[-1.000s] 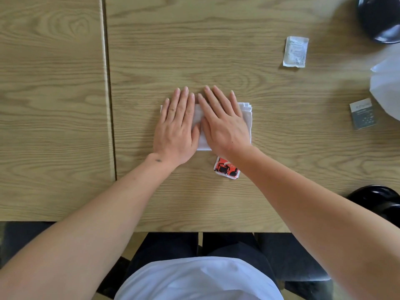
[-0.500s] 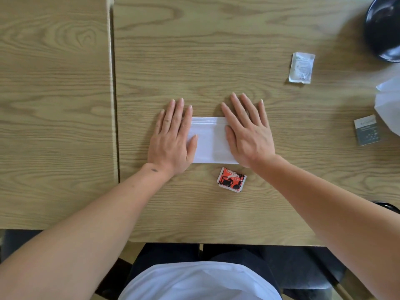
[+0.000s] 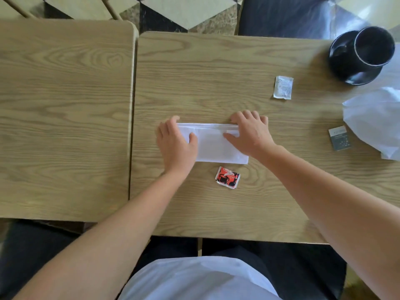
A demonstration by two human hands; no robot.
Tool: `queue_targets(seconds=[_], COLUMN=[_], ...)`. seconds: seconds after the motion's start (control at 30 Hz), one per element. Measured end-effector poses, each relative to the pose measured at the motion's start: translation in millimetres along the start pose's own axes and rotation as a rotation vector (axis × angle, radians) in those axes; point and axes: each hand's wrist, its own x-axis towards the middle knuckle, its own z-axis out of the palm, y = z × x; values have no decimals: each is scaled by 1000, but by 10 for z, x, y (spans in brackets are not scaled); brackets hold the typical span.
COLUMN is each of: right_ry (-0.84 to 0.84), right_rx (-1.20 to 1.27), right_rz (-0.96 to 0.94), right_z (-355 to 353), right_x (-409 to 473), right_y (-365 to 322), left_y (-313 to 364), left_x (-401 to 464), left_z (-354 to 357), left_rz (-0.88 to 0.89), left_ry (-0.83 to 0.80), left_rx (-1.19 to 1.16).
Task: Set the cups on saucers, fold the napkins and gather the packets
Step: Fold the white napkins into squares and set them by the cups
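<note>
Leftmost, a second wooden table (image 3: 65,118) butts against the main wooden table (image 3: 194,79), with only a narrow seam between them. On the main table, a little left of its middle, the left hand (image 3: 175,144) grips the left end of a folded white napkin (image 3: 214,146): its thumb lies on top of the cloth and its fingers curl over the far left corner, close together. The napkin is a long flat rectangle lying crosswise. At about five o'clock from it, just beside its near edge but not touching, lies a red and black packet (image 3: 227,178). The right hand (image 3: 249,135) grips the napkin's right end, thumb laid across the top layer and fingers bent over the far edge, pinching the fold. At two o'clock from the napkin, well apart, sits a white packet (image 3: 283,87). Further right, at three o'clock, a grey packet (image 3: 339,138) lies just beside a loose, unfolded white napkin (image 3: 374,124) that runs off the frame edge. At the far right corner, at about one o'clock, a black cup (image 3: 373,47) stands on a black saucer (image 3: 344,68).
</note>
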Motion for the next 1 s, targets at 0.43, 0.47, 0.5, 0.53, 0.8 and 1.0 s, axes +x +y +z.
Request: queue_targets(seconds=[0.43,0.47,0.5,0.53,0.8,1.0], right_ry=[-384,-368,-342,-296,-198,-442], right_rx=[365,478,600,710,1400,1351], right_rz=[176,207,237,259,539,750], right_z=[-628,-660,-680,-690,-410,-26], right_x=[-143,-218,-299,-381,-1058,-1412], right_y=[-377,-391,-402,-405,-466,-493], left_y=[418,451,477,488,338,3], left_x=[-820,-808,-785,-746,-458,-885], left_z=[-72,-95,-117,-133,-353,-311], left_rz=[-1323,-1265,-1195,-1107,-729,-734], left_ry=[-493,-509,-504,-485,-383,-486], left_rx=[-1358,-1433,-1496,-1525,-1211,-620])
